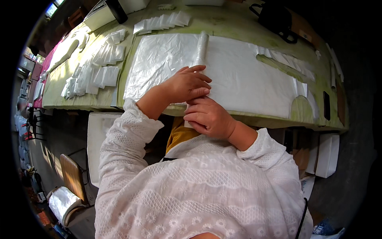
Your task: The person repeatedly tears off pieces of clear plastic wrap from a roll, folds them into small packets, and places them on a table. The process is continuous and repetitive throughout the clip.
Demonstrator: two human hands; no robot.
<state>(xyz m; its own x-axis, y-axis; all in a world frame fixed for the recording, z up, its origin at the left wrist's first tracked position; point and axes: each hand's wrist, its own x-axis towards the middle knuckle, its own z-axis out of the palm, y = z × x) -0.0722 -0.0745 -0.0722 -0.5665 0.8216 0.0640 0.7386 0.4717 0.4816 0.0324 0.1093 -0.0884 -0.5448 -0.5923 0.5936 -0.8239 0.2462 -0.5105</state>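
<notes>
A stack of white plastic carrier bags lies flat on the table, its cut-out handle ends toward the right. A thin, crinkled plastic sheet spreads out to the left. Between them a narrow, folded plastic strip runs from the far side toward me. My left hand rests on this strip, palm down, with its fingers stretched out. Close below, at the table's front edge, my right hand has its fingers curled over the near end of the plastic. The fingertips are partly hidden.
Several small folded plastic packets lie on the left of the green tablecloth, with another row at the back. A black bag sits far right; a dark phone-like slab lies near the right edge. A chair stands lower left.
</notes>
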